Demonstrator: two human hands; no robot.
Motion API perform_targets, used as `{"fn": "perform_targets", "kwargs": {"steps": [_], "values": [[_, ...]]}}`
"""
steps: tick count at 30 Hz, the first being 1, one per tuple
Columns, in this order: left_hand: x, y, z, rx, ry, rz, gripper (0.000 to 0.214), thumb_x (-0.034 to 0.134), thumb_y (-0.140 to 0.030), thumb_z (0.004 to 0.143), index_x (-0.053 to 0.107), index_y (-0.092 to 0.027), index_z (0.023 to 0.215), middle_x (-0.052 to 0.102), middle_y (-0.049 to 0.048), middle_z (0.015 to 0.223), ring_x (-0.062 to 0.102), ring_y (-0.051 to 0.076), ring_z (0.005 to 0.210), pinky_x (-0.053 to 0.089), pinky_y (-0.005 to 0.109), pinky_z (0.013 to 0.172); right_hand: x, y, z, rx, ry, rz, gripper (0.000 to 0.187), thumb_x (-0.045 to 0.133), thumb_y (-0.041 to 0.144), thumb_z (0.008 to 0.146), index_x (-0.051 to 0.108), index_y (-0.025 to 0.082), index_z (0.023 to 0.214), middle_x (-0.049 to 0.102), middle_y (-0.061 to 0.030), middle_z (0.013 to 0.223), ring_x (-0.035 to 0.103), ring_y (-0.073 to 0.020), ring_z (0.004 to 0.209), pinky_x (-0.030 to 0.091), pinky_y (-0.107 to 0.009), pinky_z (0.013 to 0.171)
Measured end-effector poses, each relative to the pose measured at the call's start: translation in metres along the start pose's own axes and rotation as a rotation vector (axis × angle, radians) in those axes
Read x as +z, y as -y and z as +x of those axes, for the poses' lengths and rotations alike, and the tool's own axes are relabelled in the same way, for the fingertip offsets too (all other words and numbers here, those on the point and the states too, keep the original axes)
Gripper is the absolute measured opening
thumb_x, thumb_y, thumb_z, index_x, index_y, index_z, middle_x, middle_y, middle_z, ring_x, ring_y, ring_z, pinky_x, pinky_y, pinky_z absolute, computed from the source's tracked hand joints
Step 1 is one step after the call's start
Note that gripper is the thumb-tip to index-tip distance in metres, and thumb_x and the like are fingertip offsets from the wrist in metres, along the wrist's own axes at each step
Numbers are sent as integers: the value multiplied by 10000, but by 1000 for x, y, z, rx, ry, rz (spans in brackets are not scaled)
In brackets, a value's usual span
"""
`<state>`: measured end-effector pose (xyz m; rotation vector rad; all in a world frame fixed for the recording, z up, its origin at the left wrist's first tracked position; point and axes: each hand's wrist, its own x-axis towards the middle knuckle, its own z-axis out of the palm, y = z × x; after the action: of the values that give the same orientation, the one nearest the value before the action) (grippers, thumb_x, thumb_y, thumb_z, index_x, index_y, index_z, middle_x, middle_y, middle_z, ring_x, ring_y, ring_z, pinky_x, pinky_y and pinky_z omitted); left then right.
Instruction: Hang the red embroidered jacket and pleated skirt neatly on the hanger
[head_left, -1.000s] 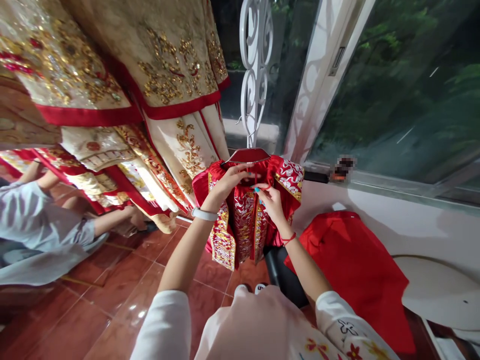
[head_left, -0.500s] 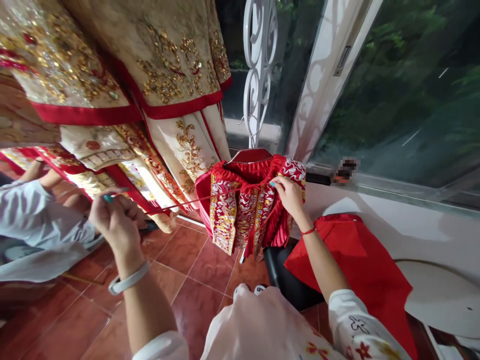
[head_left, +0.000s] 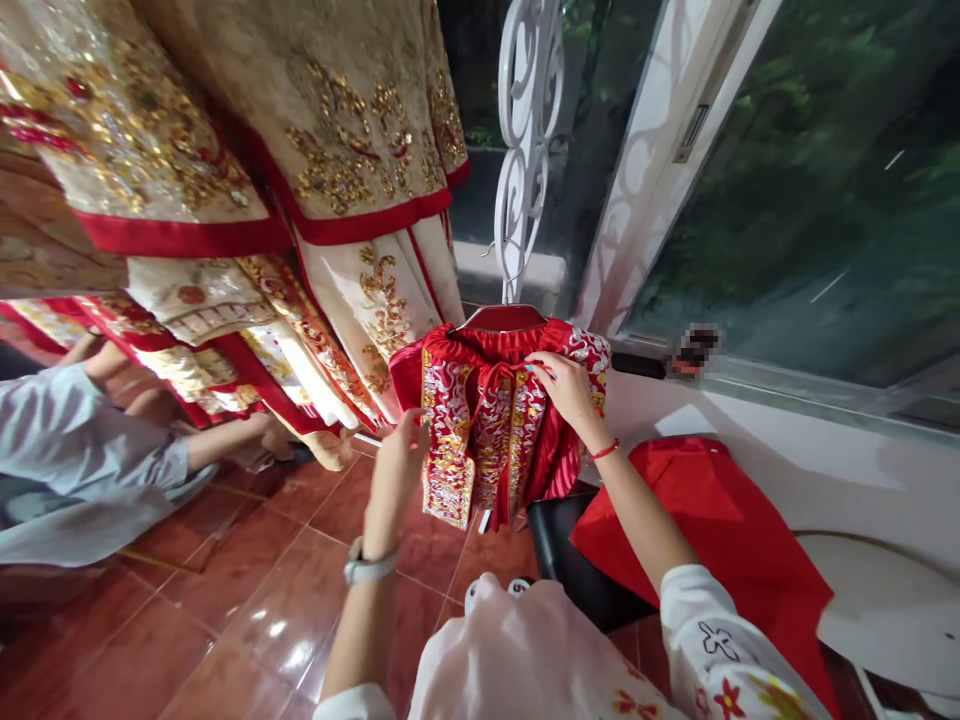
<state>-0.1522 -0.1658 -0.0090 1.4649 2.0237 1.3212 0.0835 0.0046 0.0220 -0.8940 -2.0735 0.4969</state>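
A small red garment [head_left: 491, 420] with gold and silver embroidered panels hangs on a red hanger [head_left: 501, 317] from a white scrolled metal stand [head_left: 527, 140]. My right hand [head_left: 564, 385] is closed in a pinch on the garment's gathered top edge, beside a red tie knot. My left hand [head_left: 400, 455] is at the garment's lower left panel, seen from the back. Its fingers curl toward the cloth, and what they hold is hidden. A white band sits on my left wrist and a red string on my right.
Cream and gold embroidered gowns [head_left: 337, 130] hang close on the left. Another person's sleeve [head_left: 90, 460] and arm reach across the red tiled floor [head_left: 225, 610]. A red cloth [head_left: 712, 530] lies on the white ledge, with a black stool [head_left: 570, 575] below and a window behind.
My left hand, which had drawn a red cord far out to the left, has come back to the garment's left panel. My right hand stayed on the top edge.
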Motion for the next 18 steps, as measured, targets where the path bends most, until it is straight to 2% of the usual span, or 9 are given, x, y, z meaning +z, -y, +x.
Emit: {"fn": "perform_targets", "kwargs": {"steps": [3, 6, 9, 13, 18], "values": [[51, -39, 16, 242, -29, 63, 296, 614, -298, 869, 578, -192, 1143, 659, 101, 1022, 645, 236, 918, 521, 358, 819, 1, 0, -5, 8, -30, 78, 231, 537, 285, 960, 739, 250, 1066, 756, -78, 1105, 701, -254, 973, 519, -374, 927], [86, -55, 33, 278, -125, 119, 119, 519, -212, 922, 543, -181, 1034, 612, 127, 1035, 620, 258, 944, 506, 383, 838, -1, 0, -12, 42, -17, 128, 233, 550, 308, 952, 745, 260, 1069, 755, -78, 1119, 696, -257, 972, 522, -390, 929], [93, -50, 42, 271, -119, 81, 111, 410, -144, 955, 507, -198, 971, 598, 90, 942, 601, 217, 830, 484, 342, 768, -6, 1, -17, 28, -12, 145, 248, 553, 303, 950, 751, 266, 1096, 753, -77, 1144, 695, -260, 993, 518, -392, 926], [84, -40, 41, 293, -111, 11, 80, 451, -146, 942, 481, -205, 986, 588, 42, 878, 576, 170, 731, 462, 288, 704, -12, 9, -20, -32, 15, 123, 259, 545, 274, 957, 757, 276, 1107, 762, -61, 1132, 706, -239, 960, 517, -358, 899], [94, -45, 39, 303, -203, 253, 213, 581, -285, 933, 532, -174, 1108, 608, 120, 1063, 626, 249, 932, 486, 302, 684, -11, 18, -19, -69, 30, 99, 246, 549, 237, 955, 761, 265, 1077, 781, -46, 1038, 709, -203, 815, 519, -317, 819]]}}
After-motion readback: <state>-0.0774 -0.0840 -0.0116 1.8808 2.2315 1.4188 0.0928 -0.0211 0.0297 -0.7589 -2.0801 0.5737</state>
